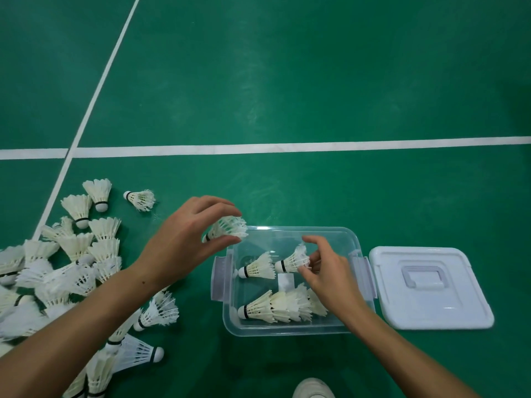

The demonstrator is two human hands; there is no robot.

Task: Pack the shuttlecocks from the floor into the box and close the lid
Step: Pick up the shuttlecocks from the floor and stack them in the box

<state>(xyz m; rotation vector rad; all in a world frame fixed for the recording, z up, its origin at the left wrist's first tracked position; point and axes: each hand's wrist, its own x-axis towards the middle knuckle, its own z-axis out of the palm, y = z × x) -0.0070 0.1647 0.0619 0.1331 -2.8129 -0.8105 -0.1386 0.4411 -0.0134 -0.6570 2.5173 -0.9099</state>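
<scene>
A clear plastic box (290, 331) stands open on the green floor. My left hand (189, 239) pinches a white shuttlecock (230, 226) just above the box's far left corner. My right hand (327, 271) reaches into the box and grips the feathers of another shuttlecock (293, 261). Beside that one lies a single shuttlecock (258, 267), and a nested row of several shuttlecocks (278, 305) lies along the near side. A big pile of loose shuttlecocks (71, 262) covers the floor to the left. The white lid (428, 288) lies flat right of the box.
White court lines (287, 146) cross the floor beyond the box. One stray shuttlecock (140, 199) lies apart from the pile. The toe of a white shoe (313, 389) shows at the bottom edge, below the box.
</scene>
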